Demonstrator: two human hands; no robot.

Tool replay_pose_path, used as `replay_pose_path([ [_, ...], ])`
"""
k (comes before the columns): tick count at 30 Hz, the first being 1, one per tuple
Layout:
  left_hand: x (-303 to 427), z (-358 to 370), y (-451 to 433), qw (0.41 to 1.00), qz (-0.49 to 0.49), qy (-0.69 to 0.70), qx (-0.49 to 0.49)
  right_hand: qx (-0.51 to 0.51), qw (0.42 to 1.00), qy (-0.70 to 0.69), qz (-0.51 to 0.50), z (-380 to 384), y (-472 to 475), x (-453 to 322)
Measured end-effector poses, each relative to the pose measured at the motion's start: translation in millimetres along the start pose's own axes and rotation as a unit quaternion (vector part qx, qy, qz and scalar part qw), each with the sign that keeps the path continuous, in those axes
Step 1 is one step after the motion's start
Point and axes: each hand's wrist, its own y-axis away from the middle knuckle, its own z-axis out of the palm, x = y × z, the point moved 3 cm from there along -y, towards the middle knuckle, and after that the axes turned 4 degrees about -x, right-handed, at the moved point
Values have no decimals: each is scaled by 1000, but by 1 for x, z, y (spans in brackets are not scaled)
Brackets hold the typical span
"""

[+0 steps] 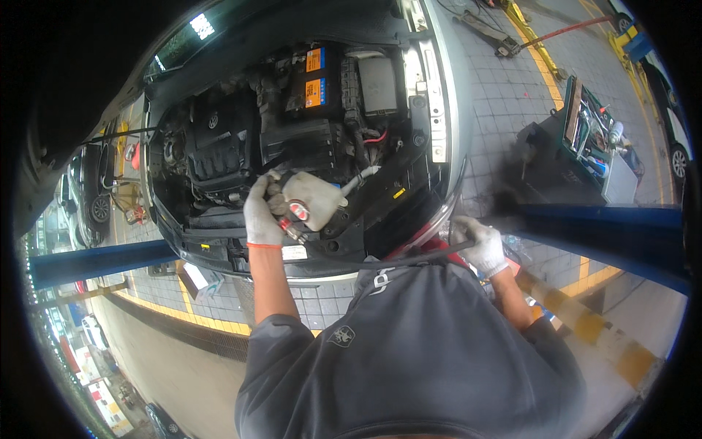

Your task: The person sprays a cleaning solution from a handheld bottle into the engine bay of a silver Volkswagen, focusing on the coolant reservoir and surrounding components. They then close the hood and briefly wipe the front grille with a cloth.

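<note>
My left hand [264,211], in a white work glove with an orange cuff, is curled around the grip of a hose-fed tool over the front of the engine bay. Beside the fingers sits its off-white plastic container [321,198], with a red-and-white round mark near my knuckles. Below the palm a red and metal hose coupling [292,230] sticks out. From there a dark hose [395,262] runs across in front of my waist. My right hand [481,246], gloved too, grips this hose beside the car's front corner. The fingers hide the tool's grip.
The Volkswagen engine cover [219,142] and the battery [307,82] lie beyond my hands. Blue lift arms [592,233] reach in from both sides. At right stand a toolbox with tools [595,131] and a floor jack [488,33]. A striped yellow-white bar [589,324] lies behind my right arm.
</note>
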Motion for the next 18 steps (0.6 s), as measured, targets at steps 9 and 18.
replay_pose_path([
  [9,60,-1,-60,999,6,-23,-39,-48,996,-52,-54,11,-3,-36],
  [18,-11,59,-22,991,-60,-71,-95,-13,999,-25,16,-16,-7,7],
])
